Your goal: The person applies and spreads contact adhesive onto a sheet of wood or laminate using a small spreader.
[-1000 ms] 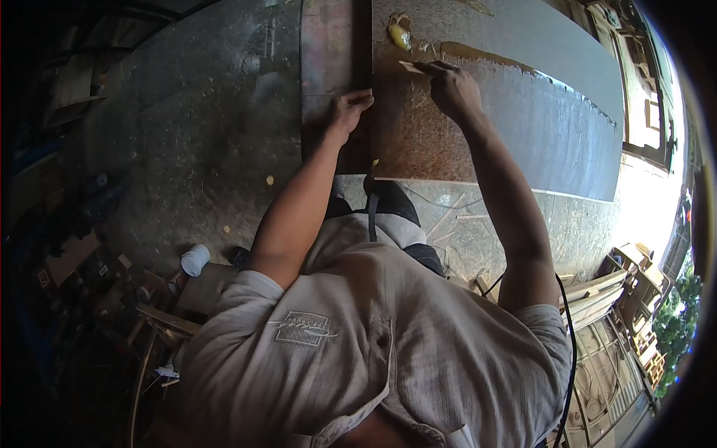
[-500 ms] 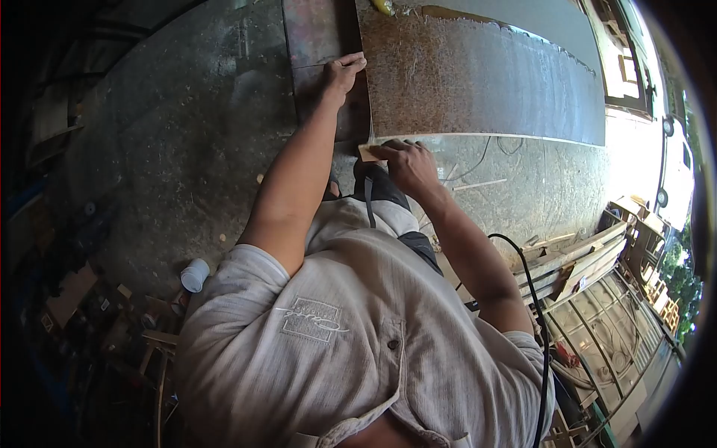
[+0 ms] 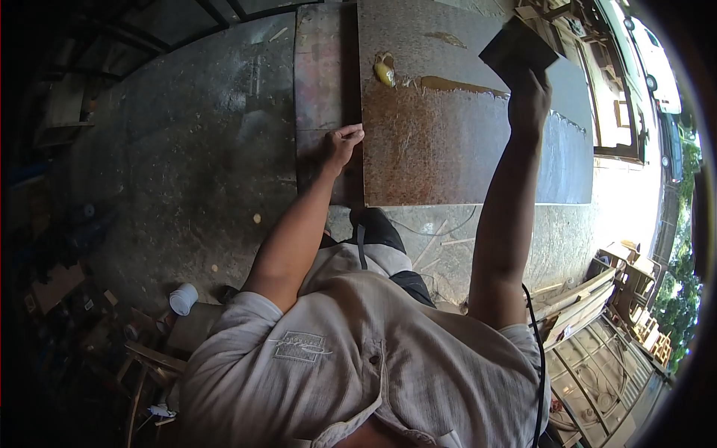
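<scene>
A large brown board (image 3: 433, 157) lies before me, its surface wet and shiny over the near part. My left hand (image 3: 345, 145) is at the board's left edge, thumb and fingers pinched on it. Raised toward the far right side, my right hand (image 3: 530, 97) grips a thin, dark, square spreader (image 3: 519, 51) that overlaps the board in this view. A ridge of amber, glue-like liquid (image 3: 455, 86) runs across the middle of the board, partly hidden behind my right hand. Near the far left part of the board sits a glossy yellow lump (image 3: 385, 72).
A dark reddish panel (image 3: 317, 89) lies under and left of the board. Concrete floor (image 3: 202, 149) spreads to the left, with a white bucket (image 3: 183, 299) lower left. Wooden planks (image 3: 579, 306) are stacked at right, and a black cable (image 3: 534, 343) hangs beside my right arm.
My right hand has swung from the board's near left corner to its far right with the spreader. The view has tilted, showing more of the far side; my left hand stays at the left edge.
</scene>
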Demonstrator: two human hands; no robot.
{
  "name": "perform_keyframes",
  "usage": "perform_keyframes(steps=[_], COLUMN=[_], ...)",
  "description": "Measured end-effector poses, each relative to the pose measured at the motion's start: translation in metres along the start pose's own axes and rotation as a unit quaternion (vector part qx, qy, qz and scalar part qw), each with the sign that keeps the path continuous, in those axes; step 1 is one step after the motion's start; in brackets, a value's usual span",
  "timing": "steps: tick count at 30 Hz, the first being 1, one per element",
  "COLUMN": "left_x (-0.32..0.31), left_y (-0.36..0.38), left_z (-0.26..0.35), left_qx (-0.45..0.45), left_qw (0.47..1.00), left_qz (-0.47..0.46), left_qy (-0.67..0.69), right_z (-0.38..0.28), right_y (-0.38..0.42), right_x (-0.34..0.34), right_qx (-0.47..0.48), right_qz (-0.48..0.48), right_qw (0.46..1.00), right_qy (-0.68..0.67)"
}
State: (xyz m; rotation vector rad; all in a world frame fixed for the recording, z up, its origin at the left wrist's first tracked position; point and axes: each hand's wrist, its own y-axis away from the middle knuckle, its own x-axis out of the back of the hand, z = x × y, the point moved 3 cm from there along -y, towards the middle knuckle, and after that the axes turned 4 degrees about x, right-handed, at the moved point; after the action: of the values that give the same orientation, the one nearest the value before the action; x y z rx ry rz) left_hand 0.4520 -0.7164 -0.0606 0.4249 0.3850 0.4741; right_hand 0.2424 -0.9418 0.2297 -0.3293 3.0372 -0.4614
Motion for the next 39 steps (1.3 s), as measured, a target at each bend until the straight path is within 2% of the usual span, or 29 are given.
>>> perform_keyframes(steps=[1, 2, 3, 4, 6, 8, 9, 10, 11, 12, 13, 14, 16, 18, 20, 21, 23, 24, 25, 26, 29, 32, 34, 36, 38, 39], left_x=[0.002, 0.004, 0.004, 0.005, 0.005, 0.005, 0.005, 0.007, 0.007, 0.009, 0.005, 0.003, 0.001, 0.003, 0.003, 0.004, 0.004, 0.003, 0.003, 0.003, 0.003, 0.001, 0.001, 0.0, 0.003, -0.001], left_y=[-0.002, -0.007, -0.003, 0.005, 0.001, 0.006, 0.007, 0.007, 0.008, 0.005, 0.01, 0.013, 0.009, 0.016, 0.01, 0.009, 0.002, 0.003, 0.006, 0.01, 0.007, 0.0, -0.005, -0.006, -0.003, 0.001], left_z=[-0.009, -0.016, -0.011, -0.007, -0.002, -0.008, -0.009, -0.008, -0.007, -0.009, 0.0, 0.011, 0.017, 0.011, 0.008, 0.005, 0.005, 0.006, 0.006, 0.005, 0.01, 0.008, 0.0, -0.002, 0.003, 0.004], left_qx=[-0.003, -0.007, -0.014, -0.002, 0.013, -0.006, 0.003, 0.017, 0.03, 0.013, 0.039, 0.062, 0.048, 0.051, 0.05, 0.026, 0.002, 0.017, 0.035, 0.045, 0.029, -0.004, -0.004, -0.013, -0.017, -0.013], left_qw=[1.0, 0.999, 0.999, 1.0, 0.999, 1.0, 1.0, 1.0, 0.999, 1.0, 0.999, 0.997, 0.997, 0.998, 0.998, 0.999, 0.998, 0.999, 0.999, 0.999, 0.997, 1.0, 1.0, 0.999, 0.998, 0.998], left_qz=[-0.01, -0.02, -0.018, 0.0, 0.023, 0.015, 0.016, 0.015, 0.013, 0.0, 0.011, 0.024, 0.029, 0.022, 0.013, 0.012, 0.006, 0.008, 0.01, 0.008, 0.015, -0.001, 0.003, 0.004, 0.018, 0.015], left_qy=[0.021, 0.042, 0.042, 0.001, -0.045, 0.005, 0.003, 0.003, 0.004, -0.013, -0.02, -0.027, -0.043, -0.042, -0.024, -0.042, -0.061, -0.045, -0.028, -0.029, -0.068, -0.029, -0.026, -0.041, -0.062, -0.052], right_z=[0.023, 0.054, 0.082, 0.121, 0.174, 0.207, 0.204, 0.201, 0.178, 0.163, 0.151, 0.14, 0.097, 0.084, 0.094, 0.099, 0.119, 0.127, 0.126, 0.125, 0.104, 0.071, 0.038, 0.036, 0.033, 0.05], right_y=[-0.028, -0.053, -0.075, -0.089, -0.095, -0.069, -0.04, -0.011, 0.014, 0.028, 0.035, 0.023, 0.002, -0.015, -0.017, -0.006, 0.038, 0.068, 0.101, 0.133, 0.221, 0.292, 0.288, 0.255, 0.197, 0.173], right_x=[0.005, 0.011, 0.015, 0.029, 0.053, 0.029, -0.01, -0.056, -0.108, -0.143, -0.163, -0.163, -0.161, -0.121, -0.08, -0.067, -0.042, -0.04, -0.042, -0.04, -0.038, -0.032, -0.035, -0.032, -0.05, -0.057], right_qx=[0.029, 0.058, 0.086, 0.121, 0.046, -0.054, 0.046, 0.261, -0.018, -0.018, 0.056, 0.062, 0.147, 0.176, 0.061, 0.06, 0.093, 0.072, 0.102, 0.088, 0.064, 0.076, -0.054, -0.027, 0.023, 0.03], right_qz=[-0.04, -0.078, -0.116, -0.102, -0.062, -0.167, -0.196, -0.23, -0.38, -0.478, -0.445, -0.44, -0.327, -0.25, -0.273, -0.271, -0.237, -0.271, -0.3, -0.302, -0.319, -0.335, -0.383, -0.376, -0.325, -0.304], right_qw=[0.984, 0.938, 0.815, 0.803, 0.764, 0.759, 0.802, 0.821, 0.78, 0.692, 0.769, 0.771, 0.87, 0.871, 0.814, 0.814, 0.826, 0.807, 0.806, 0.806, 0.802, 0.783, 0.763, 0.769, 0.817, 0.804], right_qy=[0.169, 0.331, 0.561, 0.575, 0.641, 0.626, 0.562, 0.453, 0.496, 0.54, 0.455, 0.456, 0.339, 0.385, 0.509, 0.51, 0.503, 0.52, 0.501, 0.502, 0.501, 0.519, 0.518, 0.516, 0.476, 0.51])
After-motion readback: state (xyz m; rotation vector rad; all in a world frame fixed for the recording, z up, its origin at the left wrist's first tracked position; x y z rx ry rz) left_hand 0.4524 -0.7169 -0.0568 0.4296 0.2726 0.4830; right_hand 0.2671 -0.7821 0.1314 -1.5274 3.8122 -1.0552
